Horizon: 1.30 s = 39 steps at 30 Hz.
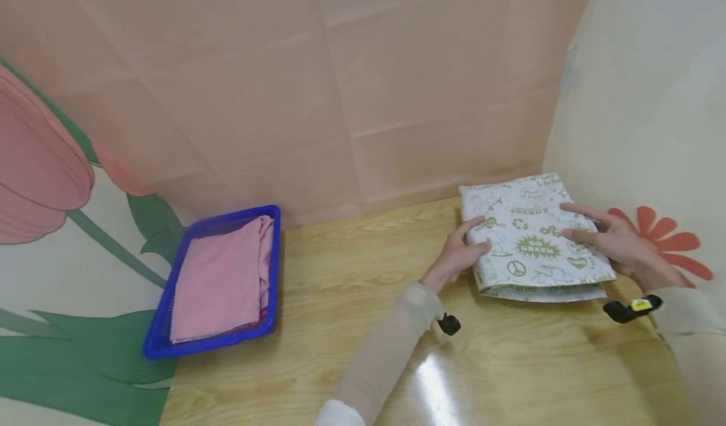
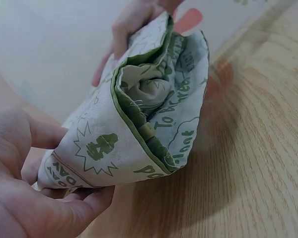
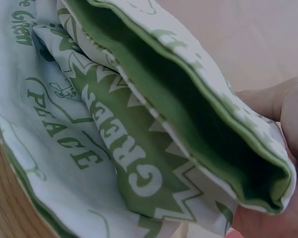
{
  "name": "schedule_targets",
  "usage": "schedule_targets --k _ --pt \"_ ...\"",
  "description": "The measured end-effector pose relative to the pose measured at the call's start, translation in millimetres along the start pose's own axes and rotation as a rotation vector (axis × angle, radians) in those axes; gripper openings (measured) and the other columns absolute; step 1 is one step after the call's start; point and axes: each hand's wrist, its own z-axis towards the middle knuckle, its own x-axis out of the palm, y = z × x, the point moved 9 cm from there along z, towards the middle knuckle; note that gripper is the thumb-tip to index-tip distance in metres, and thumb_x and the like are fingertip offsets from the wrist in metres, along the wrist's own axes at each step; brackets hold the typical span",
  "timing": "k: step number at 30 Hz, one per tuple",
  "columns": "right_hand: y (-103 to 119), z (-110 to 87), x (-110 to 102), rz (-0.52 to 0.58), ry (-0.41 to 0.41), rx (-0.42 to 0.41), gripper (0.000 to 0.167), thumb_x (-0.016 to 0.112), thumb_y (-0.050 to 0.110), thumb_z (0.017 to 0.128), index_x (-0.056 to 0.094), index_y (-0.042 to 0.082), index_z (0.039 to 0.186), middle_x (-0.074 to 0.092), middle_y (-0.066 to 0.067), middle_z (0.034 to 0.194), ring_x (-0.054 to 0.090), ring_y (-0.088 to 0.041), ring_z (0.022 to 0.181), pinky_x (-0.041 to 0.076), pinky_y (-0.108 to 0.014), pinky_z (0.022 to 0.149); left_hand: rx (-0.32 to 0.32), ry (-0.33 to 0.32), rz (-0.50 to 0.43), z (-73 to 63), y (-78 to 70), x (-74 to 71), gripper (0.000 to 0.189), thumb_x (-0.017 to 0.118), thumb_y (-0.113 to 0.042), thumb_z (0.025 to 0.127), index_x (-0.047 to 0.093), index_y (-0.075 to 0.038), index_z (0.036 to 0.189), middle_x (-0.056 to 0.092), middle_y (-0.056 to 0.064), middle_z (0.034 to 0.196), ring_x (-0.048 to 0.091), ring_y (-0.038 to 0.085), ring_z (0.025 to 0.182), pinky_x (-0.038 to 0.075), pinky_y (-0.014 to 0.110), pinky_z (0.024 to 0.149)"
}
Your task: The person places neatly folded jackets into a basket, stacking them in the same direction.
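Note:
A folded white cloth (image 1: 518,221) with green print and green edging is held between both hands at the right of the table in the head view. My left hand (image 1: 456,253) grips its left side, thumb on top. On the opposite side, my right hand (image 1: 615,237) holds the edge, with thumb and a finger over the upper face. Several layers of the cloth (image 2: 104,148) show in the left wrist view, with a rolled part tucked inside. The right wrist view shows a green-lined fold of the cloth (image 3: 134,163) gaping open.
A blue plastic basket (image 1: 276,275) stands at the table's left, holding folded pink fabric (image 1: 218,281). The wooden table (image 1: 340,275) meets a pinkish-tan covered wall (image 1: 351,98) behind. A pale wall (image 1: 652,130) with a painted red flower rises close to my right hand.

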Motion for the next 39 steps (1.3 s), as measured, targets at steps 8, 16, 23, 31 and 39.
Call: schedule_targets --k 8,16,23,31,39 --pt "12 1.6 11 -0.016 0.003 0.014 0.074 0.068 0.026 0.106 0.031 0.042 0.168 0.071 0.024 0.109 0.078 -0.019 0.087 0.067 -0.043 0.072 0.021 0.006 -0.033 -11.0 -10.7 -13.7 0.062 0.073 -0.013 0.099 0.058 -0.046 0.149 0.054 0.003 0.153 0.065 0.010 0.087 0.058 0.028 0.074" --pt "23 0.5 23 -0.027 -0.006 0.014 0.077 0.070 0.031 0.105 0.029 0.045 0.168 0.073 0.020 0.103 0.079 -0.022 0.083 0.066 -0.045 0.069 0.014 -0.006 -0.078 -21.6 -23.5 -27.7 0.062 0.073 -0.012 0.099 0.059 -0.048 0.147 0.062 0.001 0.129 0.068 0.013 0.083 0.060 0.029 0.070" --pt "47 -4.7 44 0.070 0.019 -0.041 0.074 0.069 0.020 0.105 0.034 0.040 0.167 0.077 0.014 0.105 0.079 -0.022 0.081 0.066 -0.045 0.066 0.023 0.003 -0.101 -33.4 -32.1 -45.3 0.061 0.072 -0.014 0.100 0.059 -0.051 0.146 0.060 0.003 0.135 0.072 0.018 0.092 0.064 0.037 0.078" --pt "71 -7.0 66 0.022 0.018 -0.125 0.071 0.068 0.018 0.106 0.037 0.033 0.168 0.071 0.019 0.112 0.078 -0.020 0.079 0.066 -0.043 0.064 0.075 0.033 -0.062 -47.5 -42.3 -66.0 0.060 0.071 -0.019 0.103 0.055 -0.051 0.150 0.048 0.000 0.159 0.068 0.015 0.110 0.063 0.037 0.088" --pt "88 -5.6 91 0.122 0.071 -0.229 0.068 0.067 0.008 0.105 0.043 0.025 0.165 0.071 0.015 0.119 0.077 -0.018 0.081 0.065 -0.038 0.062 0.110 0.032 0.024 -62.0 -45.9 -90.0 0.058 0.070 -0.026 0.104 0.052 -0.056 0.150 0.034 -0.007 0.170 0.057 0.020 0.136 0.059 0.036 0.094"
